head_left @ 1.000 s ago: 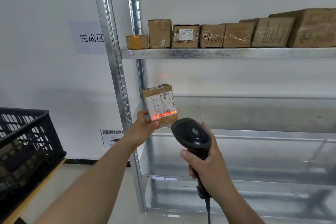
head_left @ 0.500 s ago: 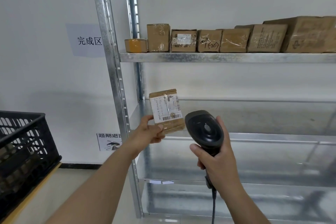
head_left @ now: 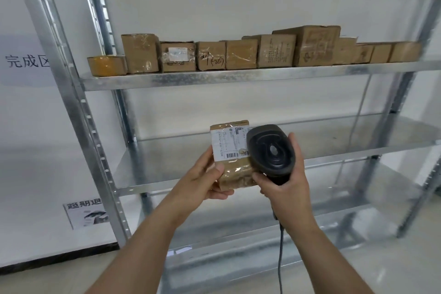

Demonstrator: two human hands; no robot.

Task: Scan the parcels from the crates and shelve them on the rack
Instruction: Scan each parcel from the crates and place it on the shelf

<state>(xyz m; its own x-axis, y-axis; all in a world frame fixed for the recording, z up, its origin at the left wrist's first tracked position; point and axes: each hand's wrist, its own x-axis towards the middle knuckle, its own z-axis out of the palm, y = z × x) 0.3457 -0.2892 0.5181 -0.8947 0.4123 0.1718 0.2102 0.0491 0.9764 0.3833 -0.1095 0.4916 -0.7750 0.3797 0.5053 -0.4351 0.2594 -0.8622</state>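
Observation:
My left hand (head_left: 202, 180) grips a small brown parcel (head_left: 232, 155) with a white barcode label, held upright in front of the middle shelf (head_left: 191, 169) of the metal rack. My right hand (head_left: 285, 182) grips a black barcode scanner (head_left: 270, 150) by its handle, right beside the parcel and covering its right edge. The scanner's cable hangs down past my wrist. Several brown parcels (head_left: 211, 55) stand in a row on the upper shelf (head_left: 214, 77).
The rack's upright posts (head_left: 78, 112) stand at left and right. Lower shelves (head_left: 238, 219) sit beneath my hands. White wall signs with printed characters (head_left: 26, 61) hang to the left of the rack.
The red scan line on the label is gone. Parcel and scanner have come closer together and the view has swung right, so the black crate at the left is out of sight.

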